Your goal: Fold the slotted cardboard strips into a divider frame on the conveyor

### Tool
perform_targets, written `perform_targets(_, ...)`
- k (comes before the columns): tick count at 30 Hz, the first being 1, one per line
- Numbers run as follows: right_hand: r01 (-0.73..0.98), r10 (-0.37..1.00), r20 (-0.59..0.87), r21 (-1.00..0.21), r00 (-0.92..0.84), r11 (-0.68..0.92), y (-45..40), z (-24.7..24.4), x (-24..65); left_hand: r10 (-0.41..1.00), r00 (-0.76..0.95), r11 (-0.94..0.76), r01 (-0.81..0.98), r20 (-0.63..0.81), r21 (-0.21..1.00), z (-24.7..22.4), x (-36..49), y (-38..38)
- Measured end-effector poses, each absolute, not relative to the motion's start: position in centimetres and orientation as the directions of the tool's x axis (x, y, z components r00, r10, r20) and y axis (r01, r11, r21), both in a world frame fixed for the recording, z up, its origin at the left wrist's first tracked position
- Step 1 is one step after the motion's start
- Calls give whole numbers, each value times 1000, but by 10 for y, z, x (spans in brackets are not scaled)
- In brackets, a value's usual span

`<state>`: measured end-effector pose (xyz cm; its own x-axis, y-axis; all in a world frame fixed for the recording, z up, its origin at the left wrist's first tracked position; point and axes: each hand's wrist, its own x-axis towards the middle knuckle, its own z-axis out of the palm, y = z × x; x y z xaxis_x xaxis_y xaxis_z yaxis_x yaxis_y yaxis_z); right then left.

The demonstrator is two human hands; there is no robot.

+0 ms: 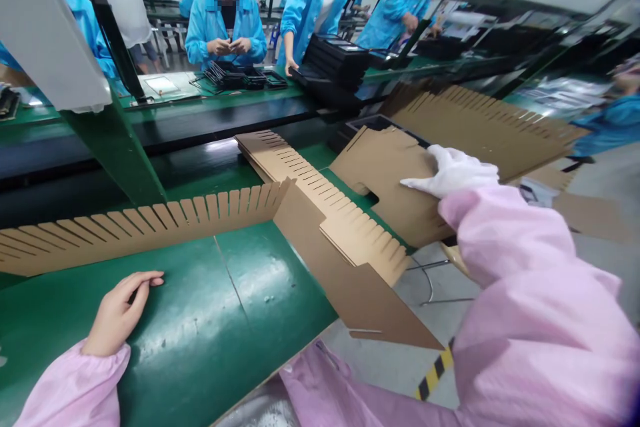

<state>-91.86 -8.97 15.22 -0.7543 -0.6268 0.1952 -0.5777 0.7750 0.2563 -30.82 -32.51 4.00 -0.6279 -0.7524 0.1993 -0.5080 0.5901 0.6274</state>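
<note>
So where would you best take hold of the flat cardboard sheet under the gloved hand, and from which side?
Probably by its near edge, coming from the person's side. The flat cardboard sheet lies tilted with that edge overhanging the green table, so fingers can slip beneath it. The right hand rests flat on top without gripping; the left hand lies on the table.

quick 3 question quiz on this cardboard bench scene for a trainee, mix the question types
1. True or false: the right hand, in a white glove, rests on a flat brown cardboard sheet.
2. Multiple choice: the bare left hand lies on A) the green bench top, B) a black tray, C) a metal stool.
3. Fill in: the long brown cardboard strip standing on edge beyond the left hand has a row of ____ cut along its top edge.

Key: 1 true; 2 A; 3 slots.
</note>
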Motion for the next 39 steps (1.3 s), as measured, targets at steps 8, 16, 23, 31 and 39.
perform_targets(8,-586,-635,222,253,-740,770,-66,137,-877,-755,-623,591,-512,205,624,37,-306,-325)
perform_targets(16,-632,-649,389,189,-654,751,-44,140,-854,-755,-624,592,-514,203,621,38,-307,-324)
perform_targets(23,-746,-627,633,115,-454,656,0,121,-785,-749,-630,598,-508,206,620,42,-308,-322)
perform_targets(31,-912,-702,633,-19,-327,409,67,60,-688,-721,-657,624,-481,218,616,41,-310,-314)
perform_targets(39,-507,-415,343,-765,-842,397,24,-6,-592,-767,-592,570,-449,249,687,43,-307,-292)
